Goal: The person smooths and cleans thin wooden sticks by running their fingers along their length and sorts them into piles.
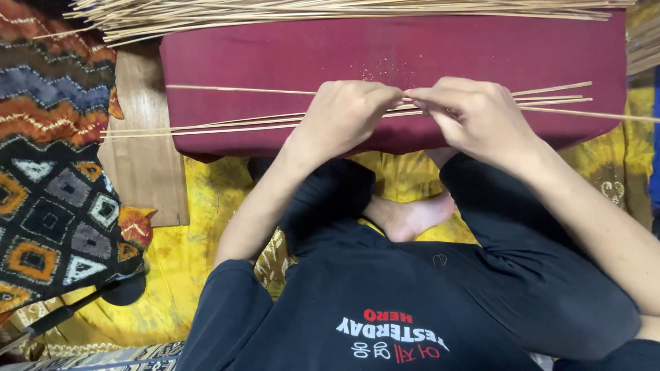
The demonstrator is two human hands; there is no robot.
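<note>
Bamboo sticks (227, 126) lying left to right, left hand (344, 113) and right hand (474, 113) fingers pinching them

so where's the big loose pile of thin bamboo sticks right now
In the head view the pile of thin pale bamboo sticks lies along the top edge, on the far side of the dark red cloth-covered board, beyond both hands.

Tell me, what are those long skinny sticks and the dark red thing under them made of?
The sticks look like thin strips of bamboo or a similar plant stalk: pale tan, straight, matte. The dark red pad seems covered in woven cloth: soft, dull, with rounded edges. Both hands, left hand and right hand, pinch the sticks.
</note>
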